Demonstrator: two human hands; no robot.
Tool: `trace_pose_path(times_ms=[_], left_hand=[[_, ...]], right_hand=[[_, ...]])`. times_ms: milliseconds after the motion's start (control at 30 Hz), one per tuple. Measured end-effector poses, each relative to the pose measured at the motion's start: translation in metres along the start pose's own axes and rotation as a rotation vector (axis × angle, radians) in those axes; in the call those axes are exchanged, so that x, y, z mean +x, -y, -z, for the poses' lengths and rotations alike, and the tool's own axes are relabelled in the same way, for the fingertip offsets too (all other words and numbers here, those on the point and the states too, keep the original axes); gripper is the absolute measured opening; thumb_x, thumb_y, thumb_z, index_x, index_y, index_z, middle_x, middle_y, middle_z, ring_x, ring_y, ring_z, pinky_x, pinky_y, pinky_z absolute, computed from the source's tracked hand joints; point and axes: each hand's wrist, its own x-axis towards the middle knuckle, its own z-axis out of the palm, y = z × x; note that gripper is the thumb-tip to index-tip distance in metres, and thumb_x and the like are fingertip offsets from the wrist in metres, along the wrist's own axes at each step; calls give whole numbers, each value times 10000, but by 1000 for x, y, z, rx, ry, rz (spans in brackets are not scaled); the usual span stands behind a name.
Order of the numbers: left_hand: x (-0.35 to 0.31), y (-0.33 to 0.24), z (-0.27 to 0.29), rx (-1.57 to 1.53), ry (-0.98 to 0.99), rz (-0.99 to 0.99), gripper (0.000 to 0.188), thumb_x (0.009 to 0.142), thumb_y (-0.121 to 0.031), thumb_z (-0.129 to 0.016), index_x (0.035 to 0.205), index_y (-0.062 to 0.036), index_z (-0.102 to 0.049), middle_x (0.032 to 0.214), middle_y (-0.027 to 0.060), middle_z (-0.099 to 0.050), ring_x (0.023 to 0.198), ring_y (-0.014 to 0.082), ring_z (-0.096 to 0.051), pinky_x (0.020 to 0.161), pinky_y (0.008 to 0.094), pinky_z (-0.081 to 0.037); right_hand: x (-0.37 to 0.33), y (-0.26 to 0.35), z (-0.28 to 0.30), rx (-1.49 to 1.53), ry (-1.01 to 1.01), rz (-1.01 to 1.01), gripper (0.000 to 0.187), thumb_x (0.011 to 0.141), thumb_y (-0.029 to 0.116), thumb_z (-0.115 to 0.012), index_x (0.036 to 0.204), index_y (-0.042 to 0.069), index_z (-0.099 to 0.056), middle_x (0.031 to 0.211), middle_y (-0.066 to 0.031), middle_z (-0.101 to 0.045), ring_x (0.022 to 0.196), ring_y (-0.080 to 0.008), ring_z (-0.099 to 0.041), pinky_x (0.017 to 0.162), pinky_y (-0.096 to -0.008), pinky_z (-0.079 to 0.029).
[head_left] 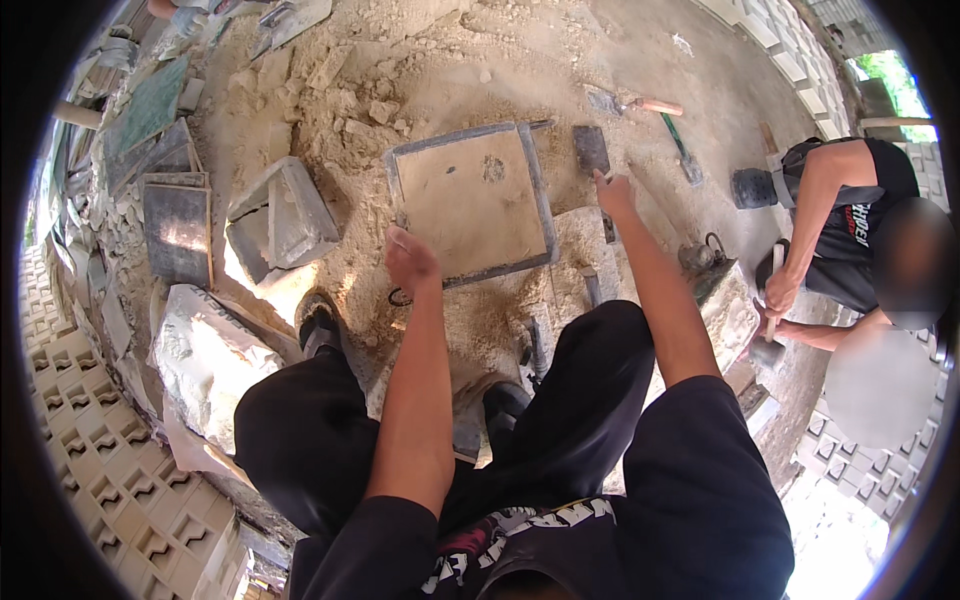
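Observation:
In front of me on the sandy ground lies a square grey frame (548, 190), filled level with pale sandy material (470, 205). A few dark marks show on that surface. My right hand (615, 192) grips a small trowel (591, 150) whose dark rectangular blade is just beyond the frame's right edge. My left hand (411, 262) is beside the frame's near left corner, its fingers curled. Whatever it may hold is hidden. A dark ring (399, 297) shows just under the left wrist.
Loose sand and lumps (365, 100) cover the ground beyond the frame. Left stand an angular grey block mould (290, 220), a dark panel (178, 235) and a whitish sack (205, 365). A hammer-like tool (680, 150) lies right. Another person (850, 190) crouches there, holding a mallet (768, 350).

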Motion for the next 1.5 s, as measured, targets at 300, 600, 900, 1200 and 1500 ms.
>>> trace_pose_path(times_ms=[300,600,900,1200,1500], left_hand=[[6,11,-5,89,-73,-150,614,973,-494,-214,1146,-13,-555,1080,279,-616,1025,498,-554,884,553,-414],[5,2,-6,108,-39,-124,543,974,-450,-276,1125,0,-541,1039,294,-614,987,508,-552,845,562,-408],[3,0,0,152,41,-11,539,962,-424,-317,1250,-6,-497,1148,283,-589,1075,479,-531,925,517,-387],[14,6,-4,237,8,7,534,953,-479,-314,1086,-12,-537,1021,283,-611,947,491,-563,803,581,-407],[8,-3,2,6,122,7,760,956,-604,-234,1220,38,-543,1180,280,-594,1095,460,-549,935,523,-413]], right_hand=[[-69,147,18,249,195,200,709,952,577,-364,1114,-73,-596,1128,-338,-585,1114,-457,-551,956,-513,-415],[-96,145,-6,421,16,-97,747,991,547,-230,980,-64,-660,990,-340,-626,985,-524,-565,873,-575,-418],[-99,152,-3,350,-16,-155,736,994,546,-234,952,-34,-683,926,-312,-643,940,-498,-590,833,-567,-434],[-102,155,-3,421,-138,-265,727,994,541,-224,968,-19,-686,961,-297,-648,979,-489,-581,874,-553,-435],[-164,100,-8,624,-122,-384,857,951,656,-143,1032,13,-703,1042,-237,-671,1074,-401,-598,971,-474,-417]])
